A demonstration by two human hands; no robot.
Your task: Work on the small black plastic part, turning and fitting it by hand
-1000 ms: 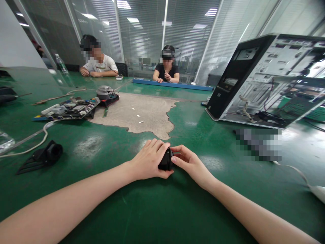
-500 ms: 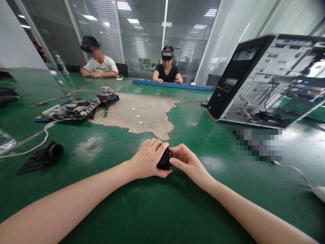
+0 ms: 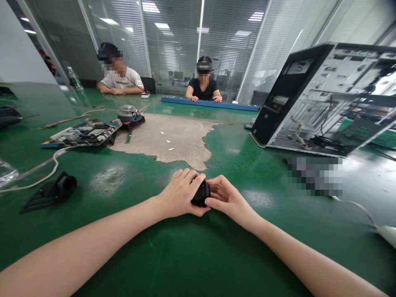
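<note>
A small black rounded object (image 3: 202, 194) rests between my hands on the green table (image 3: 198, 255). My left hand (image 3: 182, 193) wraps round its left side, fingers over the top and thumb at the near side. On the right side, the thumb and fingertips of my right hand (image 3: 228, 198) grip the object's edge. The fingers partly cover it, so its full shape is hidden.
A black part (image 3: 63, 185) lies at the left, behind it a circuit board (image 3: 83, 134) and a round fan unit (image 3: 130, 115). An open computer case (image 3: 297, 95) stands at the right. Two people sit across the table, near a long blue bar (image 3: 210, 103).
My right thumb has shifted slightly down along the black object's edge. My left hand keeps its hold in the same place.
</note>
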